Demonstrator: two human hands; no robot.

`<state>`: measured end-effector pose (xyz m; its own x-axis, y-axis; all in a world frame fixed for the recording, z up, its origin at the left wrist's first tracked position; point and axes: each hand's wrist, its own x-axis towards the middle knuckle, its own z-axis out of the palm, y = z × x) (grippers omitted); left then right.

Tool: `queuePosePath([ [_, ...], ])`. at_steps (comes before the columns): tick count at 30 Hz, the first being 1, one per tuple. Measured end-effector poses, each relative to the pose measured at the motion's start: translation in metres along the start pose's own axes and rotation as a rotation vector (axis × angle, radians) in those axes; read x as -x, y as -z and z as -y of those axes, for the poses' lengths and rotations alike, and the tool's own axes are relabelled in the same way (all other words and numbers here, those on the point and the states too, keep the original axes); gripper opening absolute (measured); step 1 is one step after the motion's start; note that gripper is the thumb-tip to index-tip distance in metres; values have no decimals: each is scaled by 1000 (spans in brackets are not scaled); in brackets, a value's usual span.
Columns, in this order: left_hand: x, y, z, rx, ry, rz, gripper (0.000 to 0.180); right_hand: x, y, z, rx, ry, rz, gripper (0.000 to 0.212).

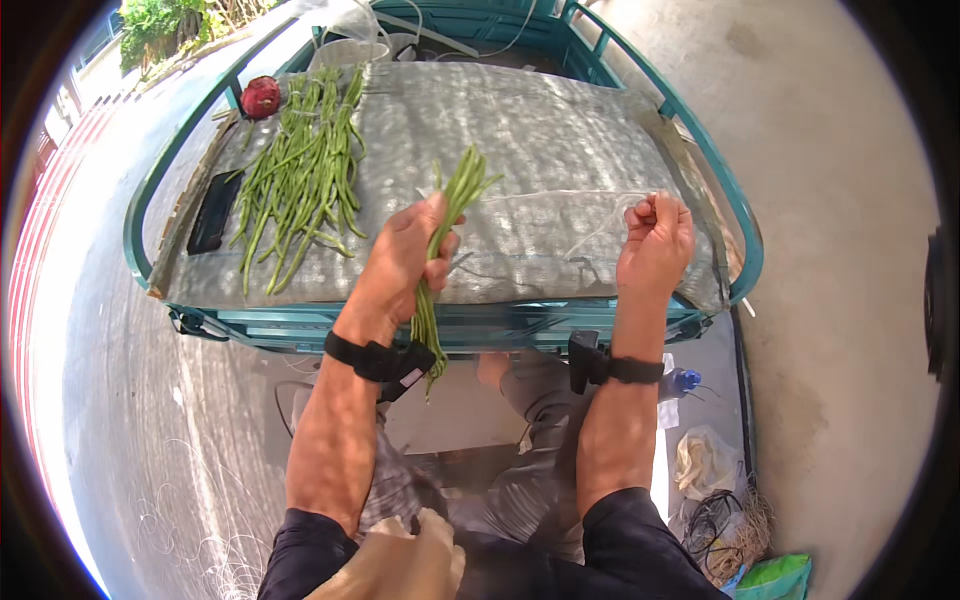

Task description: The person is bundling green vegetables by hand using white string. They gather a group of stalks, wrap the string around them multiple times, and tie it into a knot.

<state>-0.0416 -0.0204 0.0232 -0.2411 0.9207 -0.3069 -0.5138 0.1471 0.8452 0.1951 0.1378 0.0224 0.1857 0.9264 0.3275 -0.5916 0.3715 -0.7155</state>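
My left hand [402,252] is closed around a bunch of long green beans [463,190]. The bean tips stick up above the fist, and the other ends hang down past the near edge of the cart. A thin whitish string [570,191] runs from near the bunch across to my right hand [657,235]. Pinched fingers of that hand hold the string at the right side of the grey covered surface [450,110]. Farther left on that cover lie several more long green beans [305,165] in bunches, apart from both hands.
A dark flat rectangular object [213,213] and a round dark-red thing [261,97] lie left of the beans. Teal metal rails [140,215] edge the cart. Clear plastic containers [348,52] stand behind. Bags and dry fibres [745,535] lie at lower right.
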Motion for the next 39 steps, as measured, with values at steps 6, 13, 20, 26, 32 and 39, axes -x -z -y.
queuePosePath([
  [6, -8, 0, 3, 140, -130, 17, 45, -37, 16, 27, -22, 33, 13, 13],
  [13, -5, 1, -4, 169, -131, 8, 48, -139, 43, 106, 282, 165, 110, 14],
  [20, -2, -1, -7, 152, -167, 36, 52, -213, 43, 154, 525, 340, 29, 14],
  [26, -1, -1, -5, 149, -192, 52, 52, -210, 82, 125, 660, 396, 88, 12],
  [32, -2, -5, -2, 161, -208, 83, 52, -151, 143, 102, 1165, -306, 443, 11],
  [39, 5, -2, -3, 97, -275, 64, 50, -132, 132, 85, 1768, -224, 317, 8],
])
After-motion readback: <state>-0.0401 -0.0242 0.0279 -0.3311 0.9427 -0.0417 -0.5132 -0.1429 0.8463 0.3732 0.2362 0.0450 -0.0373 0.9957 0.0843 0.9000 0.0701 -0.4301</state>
